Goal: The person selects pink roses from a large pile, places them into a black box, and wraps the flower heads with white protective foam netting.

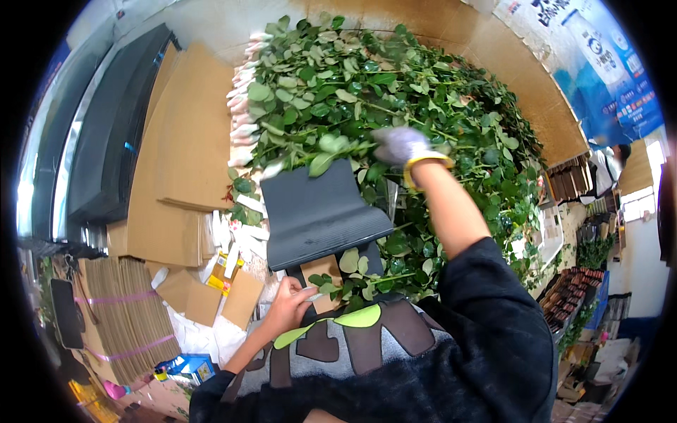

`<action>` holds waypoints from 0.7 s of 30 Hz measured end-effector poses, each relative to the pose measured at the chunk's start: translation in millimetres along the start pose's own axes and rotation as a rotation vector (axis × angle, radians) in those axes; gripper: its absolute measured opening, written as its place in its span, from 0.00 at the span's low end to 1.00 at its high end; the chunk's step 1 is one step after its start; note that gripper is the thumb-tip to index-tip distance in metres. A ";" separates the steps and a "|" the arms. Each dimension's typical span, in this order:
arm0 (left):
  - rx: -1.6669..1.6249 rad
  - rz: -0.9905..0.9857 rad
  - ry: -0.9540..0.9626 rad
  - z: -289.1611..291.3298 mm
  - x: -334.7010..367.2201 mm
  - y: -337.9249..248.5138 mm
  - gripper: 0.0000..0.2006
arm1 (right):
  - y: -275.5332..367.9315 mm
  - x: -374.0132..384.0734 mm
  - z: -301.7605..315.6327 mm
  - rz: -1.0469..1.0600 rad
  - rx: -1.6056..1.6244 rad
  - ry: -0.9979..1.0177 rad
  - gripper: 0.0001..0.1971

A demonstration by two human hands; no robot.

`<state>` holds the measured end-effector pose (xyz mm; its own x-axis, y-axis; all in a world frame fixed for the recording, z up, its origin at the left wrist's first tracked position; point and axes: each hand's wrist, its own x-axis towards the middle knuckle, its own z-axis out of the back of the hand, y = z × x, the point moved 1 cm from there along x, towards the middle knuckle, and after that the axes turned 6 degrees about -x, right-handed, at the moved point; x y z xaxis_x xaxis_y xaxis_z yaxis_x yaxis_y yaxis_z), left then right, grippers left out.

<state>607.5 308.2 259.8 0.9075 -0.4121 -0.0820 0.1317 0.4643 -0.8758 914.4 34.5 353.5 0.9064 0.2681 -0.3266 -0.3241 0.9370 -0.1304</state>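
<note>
My bare left hand (288,304) is low in the middle, its fingers pinched at the left end of a leafy rose stem (384,278). The stem lies across in front of my body, and what sits at its tip is mostly hidden by the fingers. Higher up, my right hand (403,146), in a pale glove with a yellow cuff, reaches over a big heap of leafy rose stems (381,92). Motion smears its fingers, so its grip is unclear. Between the hands stands a dark grey ridged stand (317,204). White-wrapped flower heads (243,116) line the heap's left side.
Large cardboard sheets (190,127) and long dark grey boxes (116,134) stand at the left. Below them are a strapped stack of flat cartons (130,307), a yellow packet (224,273) and a blue box (187,368). A cardboard wall (543,106) closes the heap's right side.
</note>
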 end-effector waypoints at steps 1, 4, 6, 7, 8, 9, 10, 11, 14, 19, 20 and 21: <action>-0.042 0.049 -0.011 -2.5 -4.8 -1.2 0.19 | -24.4 -18.6 14.4 -0.029 0.046 -0.063 0.23; -0.006 -0.150 -0.055 2.7 6.4 -11.6 0.20 | -104.8 -86.1 49.1 -0.255 0.042 -0.328 0.19; -0.063 -0.121 -0.036 6.8 18.6 -18.0 0.20 | -171.2 -125.7 49.1 -0.337 -0.253 -0.569 0.13; -0.095 -0.092 -0.041 7.1 23.2 -21.8 0.20 | -177.1 -151.1 61.9 -0.401 -0.657 -0.594 0.12; -0.128 -0.029 -0.038 8.8 25.3 -27.2 0.20 | -175.1 -171.4 73.7 -0.415 -0.444 -0.767 0.11; -0.105 -0.029 -0.051 10.4 25.6 -29.4 0.19 | -159.5 -186.5 89.3 -0.384 -0.279 -0.887 0.10; -0.134 -0.033 -0.029 11.9 26.4 -27.8 0.19 | -143.8 -208.3 109.2 -0.347 -0.126 -1.010 0.10; -0.159 -0.056 0.005 15.2 30.9 -29.3 0.19 | -123.0 -232.7 128.5 -0.289 -0.044 -1.088 0.09; -0.118 -0.070 0.023 18.7 29.9 -27.7 0.17 | -64.7 -256.7 135.3 -0.025 -0.462 -0.902 0.10; -0.190 0.019 0.044 -9.6 -0.6 12.8 0.17 | -1.5 -237.5 59.4 -0.030 -0.187 0.111 0.11; -0.180 0.039 0.045 -16.3 -1.7 18.4 0.17 | -4.7 -232.3 20.1 0.057 -0.173 0.221 0.12; -0.176 -0.013 0.077 -16.6 5.9 18.7 0.17 | -13.3 -229.4 -29.3 0.133 -0.153 0.338 0.12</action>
<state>608.7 301.4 235.1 0.8719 -0.4792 -0.1003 0.0656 0.3174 -0.9460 702.8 -46.0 402.7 0.7216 0.2724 -0.6365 -0.4929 0.8477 -0.1960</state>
